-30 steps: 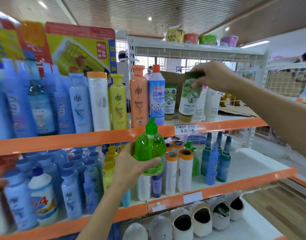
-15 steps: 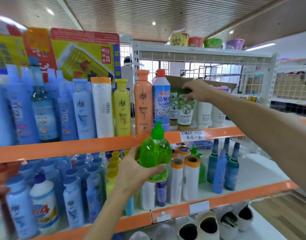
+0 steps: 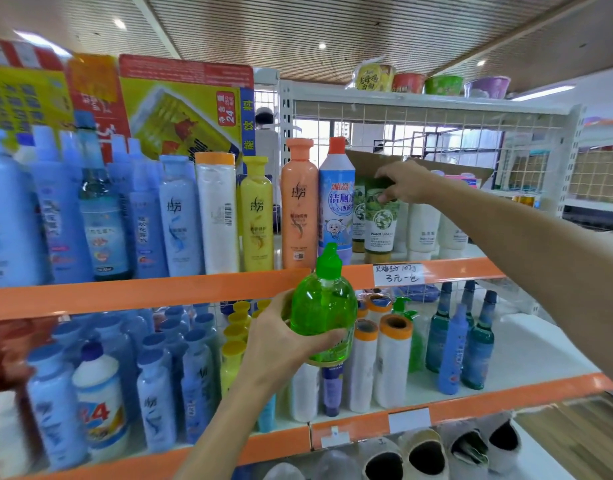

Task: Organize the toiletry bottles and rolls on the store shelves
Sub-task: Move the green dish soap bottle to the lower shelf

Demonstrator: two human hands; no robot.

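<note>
Head view shows the store shelves [image 3: 142, 294] filling everything ahead of both hands, with orange front rails and products grouped by kind, so that each item has a row to join. Left of the right hand, on the upper shelf, tall bottles stand upright in a line: blue ones, a yellow bottle [image 3: 256, 216], an orange bottle [image 3: 299, 206] and a white-and-blue cleaner bottle [image 3: 336, 199]. Below the right arm, on the lower shelf, white rolls [image 3: 391, 362] with orange ends stand upright beside dark blue-green bottles [image 3: 478, 344]. The left hand [image 3: 281, 341] holds a green pump bottle [image 3: 324, 306] in front of the upper rail, fingers and thumb curled round its belly; held upright and clear of the shelves, it looks to be waiting for a slot, perhaps near the similar green pump bottle [image 3: 404, 308] standing behind the rolls. The right hand [image 3: 407, 183] reaches to the upper shelf and pinches the top of a green tube [image 3: 381, 220], which stands cap-down just beside the cleaner bottle and another like tube, probably being set straight in its row. White tubes [image 3: 423, 226] stand under the right wrist.
</note>
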